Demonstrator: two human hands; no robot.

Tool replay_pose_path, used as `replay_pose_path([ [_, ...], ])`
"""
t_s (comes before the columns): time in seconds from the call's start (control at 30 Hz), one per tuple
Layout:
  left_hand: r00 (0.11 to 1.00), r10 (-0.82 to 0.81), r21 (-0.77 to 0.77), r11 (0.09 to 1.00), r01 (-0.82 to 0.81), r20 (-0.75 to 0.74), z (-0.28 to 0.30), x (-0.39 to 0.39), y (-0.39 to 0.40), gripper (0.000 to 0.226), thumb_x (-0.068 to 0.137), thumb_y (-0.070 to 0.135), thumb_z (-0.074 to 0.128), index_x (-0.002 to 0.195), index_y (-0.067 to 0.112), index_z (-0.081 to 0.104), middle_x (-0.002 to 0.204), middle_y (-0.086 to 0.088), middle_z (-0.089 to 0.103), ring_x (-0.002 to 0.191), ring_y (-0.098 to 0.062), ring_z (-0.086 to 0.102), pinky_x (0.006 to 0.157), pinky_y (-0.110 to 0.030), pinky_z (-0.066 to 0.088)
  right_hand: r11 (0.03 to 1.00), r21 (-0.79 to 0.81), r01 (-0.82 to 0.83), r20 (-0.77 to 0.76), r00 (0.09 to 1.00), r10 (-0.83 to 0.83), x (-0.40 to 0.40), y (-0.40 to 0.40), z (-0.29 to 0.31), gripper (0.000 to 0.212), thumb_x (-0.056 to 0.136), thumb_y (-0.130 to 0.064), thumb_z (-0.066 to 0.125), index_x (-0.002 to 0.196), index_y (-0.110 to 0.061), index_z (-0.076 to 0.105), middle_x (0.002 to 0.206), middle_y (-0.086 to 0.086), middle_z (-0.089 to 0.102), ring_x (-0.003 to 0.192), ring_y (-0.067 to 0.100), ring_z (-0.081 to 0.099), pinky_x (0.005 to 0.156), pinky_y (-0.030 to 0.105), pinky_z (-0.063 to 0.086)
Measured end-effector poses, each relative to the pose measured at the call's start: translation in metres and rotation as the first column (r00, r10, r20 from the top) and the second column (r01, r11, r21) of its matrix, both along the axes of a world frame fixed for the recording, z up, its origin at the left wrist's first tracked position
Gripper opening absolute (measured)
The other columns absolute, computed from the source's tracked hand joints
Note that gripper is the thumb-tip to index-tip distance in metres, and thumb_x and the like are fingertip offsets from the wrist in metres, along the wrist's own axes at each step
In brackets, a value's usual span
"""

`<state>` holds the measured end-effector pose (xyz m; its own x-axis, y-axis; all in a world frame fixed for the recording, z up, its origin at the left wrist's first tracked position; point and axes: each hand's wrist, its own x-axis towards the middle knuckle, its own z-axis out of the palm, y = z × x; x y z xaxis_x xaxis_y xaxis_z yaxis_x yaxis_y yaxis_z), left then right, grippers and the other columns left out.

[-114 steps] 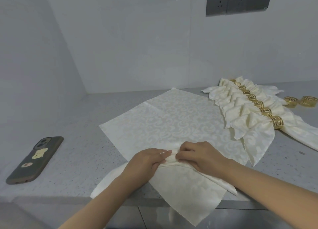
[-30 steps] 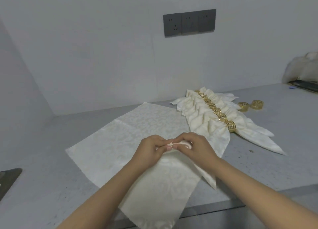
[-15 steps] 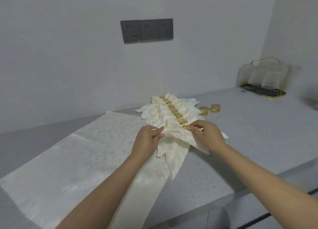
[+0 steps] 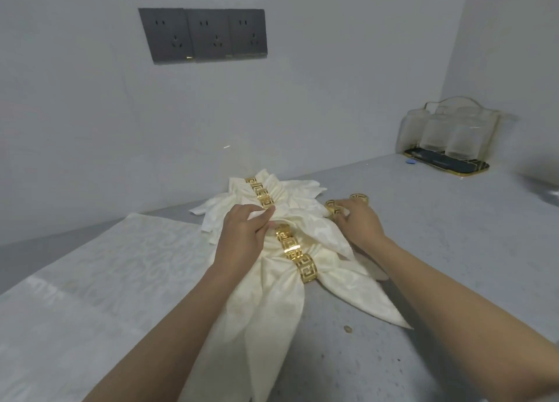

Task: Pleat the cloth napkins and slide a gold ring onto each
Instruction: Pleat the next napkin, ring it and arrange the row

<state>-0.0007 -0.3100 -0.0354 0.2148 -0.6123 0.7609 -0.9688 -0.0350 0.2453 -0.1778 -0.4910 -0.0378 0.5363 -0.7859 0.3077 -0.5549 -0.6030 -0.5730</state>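
Note:
My left hand [image 4: 245, 230] pinches the gathered middle of a cream pleated napkin [image 4: 260, 320], whose loose end drapes toward me over the grey counter. It holds this bunch on top of a row of finished napkins [image 4: 329, 238], each cinched by a gold ring [image 4: 308, 267]. To the right, my right hand [image 4: 358, 221] has thumb and fingertips closed around a loose gold ring [image 4: 332, 208] that rests on the counter. A second loose ring [image 4: 360, 198] lies just behind it. One flat cream napkin [image 4: 99, 280] lies spread out at the left.
A gold-rimmed tray with clear glasses [image 4: 447, 147] stands at the back right against the wall. Dark wall sockets [image 4: 202, 34] sit above the counter [image 4: 438, 250]. A small crumb [image 4: 348, 329] lies near the front.
My view swung right. My left hand carried the pleated napkin over the finished row. My right hand let go of it and reached right to a loose gold ring.

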Motion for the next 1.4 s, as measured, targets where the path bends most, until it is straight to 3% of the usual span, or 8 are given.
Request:
replay_pose_path([
  [0.2,0.999,-0.040,-0.109,0.993,0.043,0.025,-0.012,0.014,-0.002,0.032,0.086,0.022,0.052,0.109,0.011,0.071,0.096,-0.009,0.067,0.094,-0.019,0.050,0.087,-0.029,0.040,0.999,0.040,-0.003,-0.115,0.993,0.007,0.022,-0.036,-0.009,0.052,0.092,-0.028,0.059,0.140,-0.013,0.045,0.145,0.010,0.041,0.134,0.025,0.036,0.106,0.033,0.030],
  [0.43,0.998,-0.067,-0.105,0.992,0.069,0.022,-0.021,0.020,-0.001,0.032,0.087,0.023,0.053,0.113,0.015,0.069,0.100,-0.006,0.066,0.097,-0.018,0.051,0.088,-0.034,0.042,0.988,0.151,0.017,-0.044,0.999,-0.010,0.029,-0.051,-0.011,0.053,0.092,-0.024,0.061,0.140,-0.012,0.044,0.142,0.010,0.047,0.131,0.027,0.042,0.104,0.031,0.033],
  [0.73,0.999,-0.018,-0.106,0.994,0.022,0.041,-0.007,0.018,0.027,0.031,0.087,0.025,0.053,0.109,0.013,0.071,0.097,-0.009,0.067,0.094,-0.019,0.051,0.087,-0.027,0.039,0.975,0.210,-0.079,0.192,0.981,0.038,-0.002,-0.012,0.015,0.055,0.088,-0.029,0.066,0.138,-0.015,0.046,0.133,0.006,0.052,0.115,0.023,0.054,0.097,0.030,0.043],
  [0.83,1.000,-0.001,-0.124,0.992,0.003,0.010,0.002,0.012,0.047,0.031,0.086,0.027,0.055,0.108,0.013,0.072,0.095,-0.008,0.067,0.092,-0.019,0.051,0.084,-0.031,0.041,0.953,0.254,-0.168,0.313,0.946,0.084,-0.014,0.023,0.031,0.055,0.086,-0.026,0.069,0.135,-0.015,0.049,0.124,0.003,0.053,0.085,0.011,0.062,0.072,0.013,0.052],
  [0.93,1.000,0.004,-0.117,0.993,-0.006,-0.017,0.008,0.004,0.072,0.031,0.086,0.028,0.056,0.108,0.013,0.072,0.094,-0.007,0.067,0.092,-0.017,0.050,0.085,-0.034,0.041,0.903,0.328,-0.276,0.436,0.893,0.115,-0.028,0.068,0.047,0.047,0.085,-0.018,0.070,0.128,-0.013,0.053,0.109,-0.004,0.058,0.063,0.013,0.064,0.059,0.016,0.053],
  [1.07,0.998,0.045,-0.108,0.993,-0.048,-0.032,0.011,-0.003,0.110,0.029,0.079,0.017,0.066,0.108,0.014,0.072,0.093,-0.007,0.068,0.093,-0.015,0.050,0.085,-0.027,0.039,0.852,0.389,-0.352,0.526,0.843,0.108,-0.044,0.114,0.058,0.042,0.084,-0.018,0.070,0.123,-0.011,0.055,0.110,-0.002,0.058,0.068,0.020,0.066,0.065,0.027,0.057],
  [1.27,0.992,0.103,-0.079,0.991,-0.109,-0.077,0.015,-0.007,0.170,0.032,0.077,0.005,0.072,0.108,0.013,0.072,0.092,-0.006,0.067,0.091,-0.014,0.048,0.080,-0.016,0.034,0.811,0.460,-0.362,0.583,0.812,0.032,-0.058,0.172,0.048,0.031,0.084,-0.027,0.069,0.112,-0.019,0.058,0.109,-0.001,0.060,0.080,0.014,0.063,0.063,0.023,0.048],
  [1.4,0.977,0.150,-0.058,0.985,-0.160,-0.154,0.016,-0.010,0.201,0.037,0.077,-0.001,0.074,0.110,0.013,0.070,0.092,-0.005,0.067,0.091,-0.014,0.049,0.080,-0.014,0.032,0.721,0.544,-0.429,0.642,0.766,-0.029,-0.063,0.205,0.032,0.025,0.085,-0.014,0.069,0.107,-0.013,0.057,0.098,0.002,0.063,0.077,0.014,0.065,0.060,0.019,0.049],
])
